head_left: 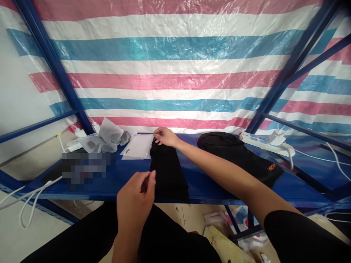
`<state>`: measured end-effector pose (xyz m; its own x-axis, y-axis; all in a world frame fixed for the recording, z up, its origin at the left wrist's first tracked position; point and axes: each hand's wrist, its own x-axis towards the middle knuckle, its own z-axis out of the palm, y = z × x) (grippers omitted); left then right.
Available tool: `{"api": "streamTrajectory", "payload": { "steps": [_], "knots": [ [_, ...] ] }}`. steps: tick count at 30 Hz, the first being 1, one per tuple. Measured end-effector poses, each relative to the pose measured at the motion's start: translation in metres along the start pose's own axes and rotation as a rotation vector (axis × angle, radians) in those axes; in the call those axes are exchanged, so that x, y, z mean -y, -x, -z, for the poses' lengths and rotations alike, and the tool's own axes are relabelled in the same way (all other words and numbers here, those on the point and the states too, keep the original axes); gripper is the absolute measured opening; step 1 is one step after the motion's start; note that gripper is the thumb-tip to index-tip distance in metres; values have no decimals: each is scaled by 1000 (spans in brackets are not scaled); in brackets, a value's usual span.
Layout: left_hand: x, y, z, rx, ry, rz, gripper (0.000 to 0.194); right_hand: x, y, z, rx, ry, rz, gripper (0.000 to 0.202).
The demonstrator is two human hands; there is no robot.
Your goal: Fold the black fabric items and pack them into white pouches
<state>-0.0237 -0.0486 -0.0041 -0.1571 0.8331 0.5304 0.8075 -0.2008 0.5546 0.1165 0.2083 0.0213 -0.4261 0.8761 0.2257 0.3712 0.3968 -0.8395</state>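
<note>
A folded black cloth point(168, 173) lies on the blue shelf in front of me. At its far left corner is my right hand point(165, 137), its fingers pinched together; what they hold, if anything, is too small to tell. My left hand point(137, 193) is raised near the shelf's front edge, left of the cloth, with its fingers curled and the thumb near the index finger; its grip is partly hidden. Flat white bags point(138, 146) lie just left of the cloth. Another black garment point(233, 153) with orange lettering lies to the right, partly behind my right forearm.
Crumpled clear plastic packaging point(109, 135) sits at the back left. A power strip point(265, 143) with plugs is at the right; another point(75, 145) is at the left. White cables point(35, 193) hang at the left. Blue posts frame the shelf point(120, 186). A yellow box point(225, 244) is below.
</note>
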Motion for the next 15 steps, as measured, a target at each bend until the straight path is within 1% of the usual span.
{"api": "streamTrajectory", "payload": {
  "steps": [1, 2, 3, 4, 5, 6, 7, 9, 11, 13, 14, 15],
  "knots": [
    [-2, -5, -4, 60, 42, -120, 37, -2, 5, 5, -31, 93, 98, 15],
    [-2, -10, -10, 145, 67, -222, 36, -5, 11, 11, -35, 201, 203, 15],
    [-2, -14, -15, 238, 62, -291, 39, -8, 18, 16, -9, 304, 300, 19],
    [-1, -16, -21, 325, 29, -328, 44, -12, 24, 20, 46, 392, 372, 27],
    [1, -17, -26, 397, -19, -339, 50, -18, 30, 24, 122, 462, 406, 38],
    [4, -16, -31, 453, -66, -334, 57, -24, 35, 28, 204, 518, 400, 50],
    [7, -14, -34, 492, -103, -326, 64, -31, 39, 31, 277, 562, 364, 60],
    [12, -6, -39, 521, -143, -326, 77, -46, 43, 37, 370, 616, 265, 75],
    [16, 2, -40, 514, -150, -365, 95, -56, 47, 43, 398, 635, 225, 79],
    [19, 10, -39, 506, -146, -435, 116, -56, 55, 49, 369, 649, 252, 78],
    [20, 13, -37, 502, -149, -475, 123, -51, 63, 52, 331, 660, 276, 77],
    [21, 16, -35, 497, -158, -515, 124, -42, 74, 55, 279, 666, 307, 74]
  ]
}}
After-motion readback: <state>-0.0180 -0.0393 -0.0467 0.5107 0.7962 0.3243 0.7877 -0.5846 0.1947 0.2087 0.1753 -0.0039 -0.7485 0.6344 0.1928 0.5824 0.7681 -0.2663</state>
